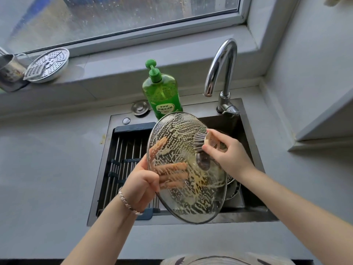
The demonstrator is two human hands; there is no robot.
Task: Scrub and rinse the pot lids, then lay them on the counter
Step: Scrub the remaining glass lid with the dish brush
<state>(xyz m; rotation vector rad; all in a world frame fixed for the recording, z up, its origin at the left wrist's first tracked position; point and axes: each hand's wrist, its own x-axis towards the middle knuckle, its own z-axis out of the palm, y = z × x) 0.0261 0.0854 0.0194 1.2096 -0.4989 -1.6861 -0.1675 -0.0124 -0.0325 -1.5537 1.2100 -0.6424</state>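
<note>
The glass lid was held tilted on edge above the sink, clear of the surface. Streaked soap foam covered its face. The dark knob sat near the middle of the lid, on the side turned toward the person.

The left hand gripped the lid's left rim. The thumb lay on the near face, and the fingers were curled behind the glass and visible through it. A bracelet was on that wrist.

The right hand was closed round a brush, with its bristles pressed to the upper right part of the lid.

Metal ware lay in the basin behind the lid's lower right edge; what kind it was could not be told. A slatted rack spanned the left part of the sink.

A green soap bottle with a pump top stood on the sink's back ledge, left of the faucet. No water was seen running from the spout.

On the window sill at far left were a perforated round plate, a grater leaning against it, and a metal cup.
</note>
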